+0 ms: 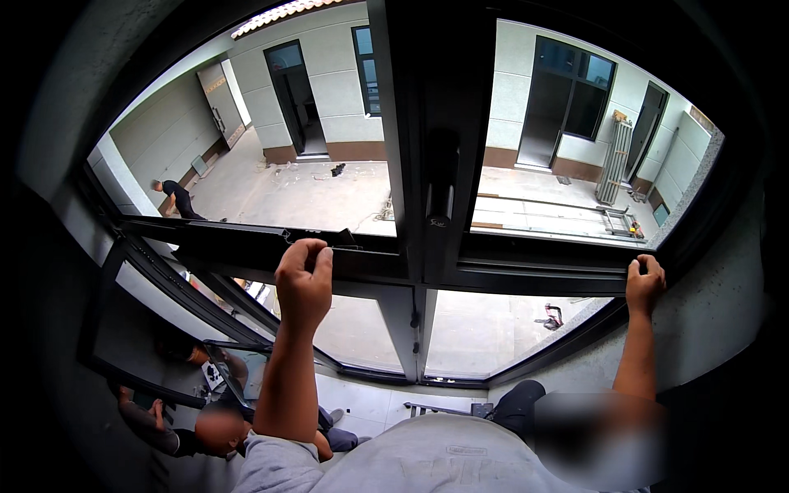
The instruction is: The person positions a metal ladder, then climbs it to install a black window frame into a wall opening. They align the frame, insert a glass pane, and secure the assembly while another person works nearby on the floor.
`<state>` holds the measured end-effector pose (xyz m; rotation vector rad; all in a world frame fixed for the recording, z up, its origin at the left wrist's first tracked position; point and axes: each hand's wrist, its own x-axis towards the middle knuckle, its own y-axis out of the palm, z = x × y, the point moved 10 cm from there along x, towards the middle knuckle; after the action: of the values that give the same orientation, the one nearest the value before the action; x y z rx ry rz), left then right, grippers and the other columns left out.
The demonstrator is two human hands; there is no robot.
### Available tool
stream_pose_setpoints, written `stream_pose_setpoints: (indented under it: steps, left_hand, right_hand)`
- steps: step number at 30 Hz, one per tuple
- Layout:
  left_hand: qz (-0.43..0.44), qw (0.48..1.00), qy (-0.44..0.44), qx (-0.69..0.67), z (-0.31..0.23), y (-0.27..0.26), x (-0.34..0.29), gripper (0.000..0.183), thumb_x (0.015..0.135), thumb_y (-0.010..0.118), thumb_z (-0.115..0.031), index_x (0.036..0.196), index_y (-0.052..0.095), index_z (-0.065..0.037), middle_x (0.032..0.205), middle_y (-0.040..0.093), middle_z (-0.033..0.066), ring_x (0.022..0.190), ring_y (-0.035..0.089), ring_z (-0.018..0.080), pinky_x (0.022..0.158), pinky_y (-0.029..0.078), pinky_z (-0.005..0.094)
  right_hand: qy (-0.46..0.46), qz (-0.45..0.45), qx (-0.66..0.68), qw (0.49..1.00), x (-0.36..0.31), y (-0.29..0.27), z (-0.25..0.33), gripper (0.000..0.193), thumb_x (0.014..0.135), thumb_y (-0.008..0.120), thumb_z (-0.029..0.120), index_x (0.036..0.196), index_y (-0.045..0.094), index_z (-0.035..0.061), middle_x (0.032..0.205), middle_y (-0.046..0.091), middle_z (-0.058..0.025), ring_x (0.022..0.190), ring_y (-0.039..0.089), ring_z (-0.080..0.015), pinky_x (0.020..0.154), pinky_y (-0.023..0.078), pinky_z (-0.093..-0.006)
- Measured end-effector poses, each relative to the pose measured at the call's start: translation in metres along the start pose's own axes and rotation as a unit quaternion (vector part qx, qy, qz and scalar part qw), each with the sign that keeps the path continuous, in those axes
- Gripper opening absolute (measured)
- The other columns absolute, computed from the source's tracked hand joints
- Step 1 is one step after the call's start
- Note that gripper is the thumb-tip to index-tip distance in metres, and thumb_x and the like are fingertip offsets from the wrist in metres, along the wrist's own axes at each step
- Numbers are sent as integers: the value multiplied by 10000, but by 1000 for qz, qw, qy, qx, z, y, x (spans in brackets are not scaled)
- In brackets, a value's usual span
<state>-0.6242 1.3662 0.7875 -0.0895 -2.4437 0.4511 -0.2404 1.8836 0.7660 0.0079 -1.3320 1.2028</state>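
Note:
My left hand (304, 283) is raised at the dark horizontal window rail (353, 255), left of the middle post. Its thumb and forefinger pinch together. Small thin dark bits show beside the fingertips, but what they hold is too small to make out. At the right end of the black window frame (542, 275), my right hand (645, 285) has its fingers curled in against the rail near the wall. Whatever lies inside those fingers is hidden. Between the hands, a black window handle (440, 193) sits on the upright post.
Below left, a person (222, 427) crouches near a glazed panel (226, 370), with another person's arm (148, 415) beside them. An opened dark sash (103, 320) stands at left. Outside, someone bends over (177, 197); metal lengths (615, 160) lean by a doorway.

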Motion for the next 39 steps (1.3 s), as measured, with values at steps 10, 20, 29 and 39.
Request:
stream_pose_setpoints:
  steps: [10, 20, 29, 39]
  left_hand:
    - [183, 943, 57, 271, 38, 71, 46, 249, 848, 644, -159, 1069, 716, -70, 960, 626, 164, 916, 626, 333, 836, 504, 405]
    - [217, 970, -6, 107, 38, 48, 58, 123, 786, 646, -83, 868, 642, 9, 848, 599, 107, 789, 602, 224, 737, 490, 338]
    - [50, 998, -32, -24, 48, -11, 92, 48, 808, 508, -40, 849, 508, -16, 725, 583, 114, 652, 597, 184, 623, 509, 324]
    - [147, 904, -105, 388, 70, 11, 73, 444, 741, 773, -428, 850, 658, -13, 837, 696, 176, 823, 676, 332, 750, 521, 400]
  right_hand:
    - [-11, -58, 38, 998, -6, -6, -10, 317, 798, 713, 205, 1052, 635, 33, 1023, 689, -150, 980, 643, -349, 890, 487, -440]
    - [-15, -61, 9, 998, -4, -3, 10, 247, 743, 747, 227, 923, 682, 72, 891, 708, -134, 894, 656, -346, 838, 500, -447]
    - [4, -29, 13, 999, -6, -1, -13, 252, 826, 713, 219, 999, 661, 44, 995, 698, -133, 990, 630, -345, 905, 480, -442]
    - [14, -28, 5, 1000, -4, 2, -9, 273, 816, 727, 234, 1015, 658, 62, 1005, 699, -126, 990, 635, -330, 896, 485, -437]
